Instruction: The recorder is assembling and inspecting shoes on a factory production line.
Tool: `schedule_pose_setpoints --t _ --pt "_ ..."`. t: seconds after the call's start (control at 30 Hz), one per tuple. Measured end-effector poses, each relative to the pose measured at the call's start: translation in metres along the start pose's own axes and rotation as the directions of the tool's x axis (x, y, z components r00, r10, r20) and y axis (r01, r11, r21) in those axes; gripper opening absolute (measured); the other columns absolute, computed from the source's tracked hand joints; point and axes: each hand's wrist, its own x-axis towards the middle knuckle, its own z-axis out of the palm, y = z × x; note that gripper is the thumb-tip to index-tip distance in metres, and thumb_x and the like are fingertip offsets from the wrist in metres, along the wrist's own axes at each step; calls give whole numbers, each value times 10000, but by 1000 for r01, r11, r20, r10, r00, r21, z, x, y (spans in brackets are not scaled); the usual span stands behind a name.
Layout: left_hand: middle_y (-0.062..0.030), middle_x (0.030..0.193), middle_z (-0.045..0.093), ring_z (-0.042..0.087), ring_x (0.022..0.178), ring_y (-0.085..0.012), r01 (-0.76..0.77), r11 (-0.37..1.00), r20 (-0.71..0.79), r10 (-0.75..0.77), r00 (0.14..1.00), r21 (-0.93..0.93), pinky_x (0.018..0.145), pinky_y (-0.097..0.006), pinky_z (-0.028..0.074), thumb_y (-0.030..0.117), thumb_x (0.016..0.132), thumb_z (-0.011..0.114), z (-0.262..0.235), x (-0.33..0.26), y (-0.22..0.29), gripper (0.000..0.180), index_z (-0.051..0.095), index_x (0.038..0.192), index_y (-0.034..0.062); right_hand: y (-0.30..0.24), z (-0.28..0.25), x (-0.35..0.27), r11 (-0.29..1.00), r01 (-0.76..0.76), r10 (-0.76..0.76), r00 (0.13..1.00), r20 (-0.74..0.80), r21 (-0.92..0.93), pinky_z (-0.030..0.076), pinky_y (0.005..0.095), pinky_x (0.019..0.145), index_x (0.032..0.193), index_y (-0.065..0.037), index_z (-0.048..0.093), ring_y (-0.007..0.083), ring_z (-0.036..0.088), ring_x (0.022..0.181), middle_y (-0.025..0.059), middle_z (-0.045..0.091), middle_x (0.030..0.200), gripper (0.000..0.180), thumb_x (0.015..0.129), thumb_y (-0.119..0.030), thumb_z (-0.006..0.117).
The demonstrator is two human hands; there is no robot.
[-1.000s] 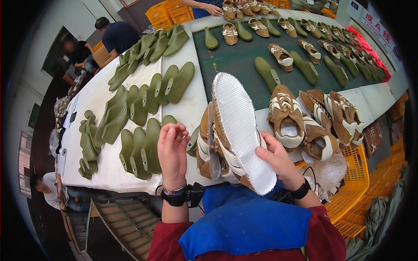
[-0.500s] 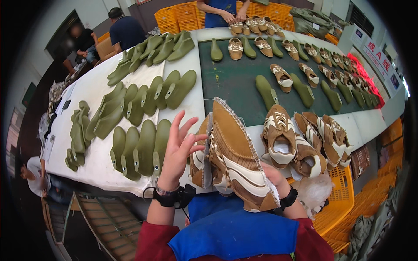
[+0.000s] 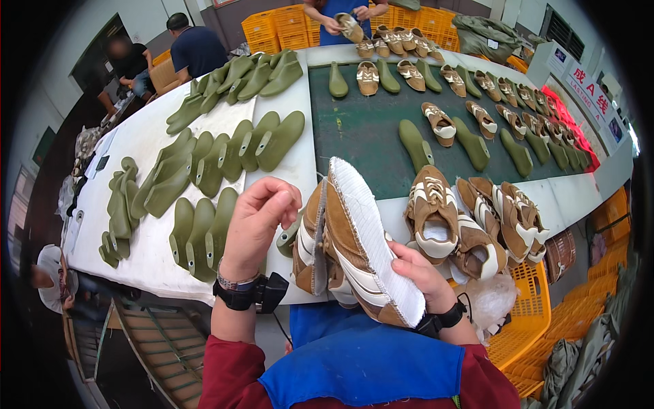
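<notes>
Gripped in right hand: brown-and-white shoe, above near edge of white worktop. Right-hand digits seen pressed on pale ribbed sole near heel; rest hidden.

Long axis steep: toe upward toward far edge, leaning slightly left; heel low, close to blue apron. Sole turned right, upper turned left.

Key relation: gripped shoe to right of left hand and partly lower, with second shoe close alongside, between. Right hand nearer, in contact; left hand held apart, fingers curled in toward thumb. Cannot tell of anything fine pinched there, nor of support for second shoe.

Surface: on left half of worktop, rows of olive shoe lasts, partly over white cloth. Toward far right, dark green mat with shoes and lasts set out in rows. Along near edge, right of right hand, clustered loose shoes; below that edge, orange crate and clear plastic bag.

Room: past far edge, co-worker's hands on a shoe, stacked orange crates behind. Beyond left edge, more people; at lower left, slatted rack.
</notes>
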Motion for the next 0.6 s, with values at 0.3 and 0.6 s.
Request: schedule_pose_setpoints --t 0.3,0.6 --pt "-61 622 606 561 525 -131 -404 615 208 367 907 677 479 -247 423 35 805 628 37 -13 17 113 666 907 7 4 8 3 971 103 -146 969 -198 -216 424 266 885 1307 54 341 130 519 1045 100 519 1173 582 855 -187 618" --pt "-93 668 629 590 573 -133 -469 451 300 397 867 760 527 -250 454 32 810 620 33 -13 -13 123 665 920 3 7 7 -1 790 221 -426 869 -253 -572 435 302 885 1293 51 360 192 555 1043 162 564 1131 597 839 -226 633"
